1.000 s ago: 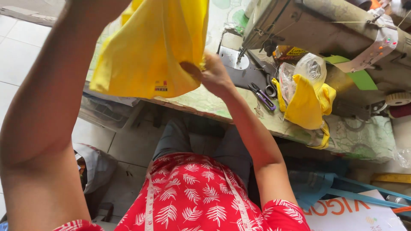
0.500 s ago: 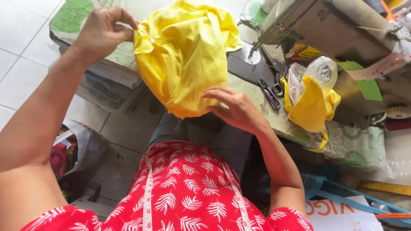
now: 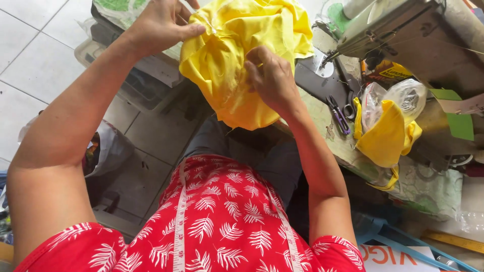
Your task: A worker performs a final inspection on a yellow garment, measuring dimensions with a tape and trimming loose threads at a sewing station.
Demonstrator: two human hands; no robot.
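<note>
A crumpled piece of yellow fabric [image 3: 229,60] hangs in front of me, above my lap. My left hand [image 3: 161,22] pinches its upper left edge between thumb and fingers. My right hand [image 3: 272,78] is closed on the middle of the cloth, gathering folds. The cloth's lower end dangles over my grey trousers.
A sewing machine [image 3: 403,35] stands on the table at the upper right. Small scissors [image 3: 339,113] lie beside it, next to another yellow fabric bundle [image 3: 385,138] with a clear plastic bag [image 3: 403,98]. A tape measure [image 3: 179,221] hangs round my neck. A plastic bag [image 3: 103,151] sits on the tiled floor.
The cloth has bunched up and come closer to the machine. My right hand rose from the cloth's lower edge to its middle. My left hand stayed pinched on the top edge.
</note>
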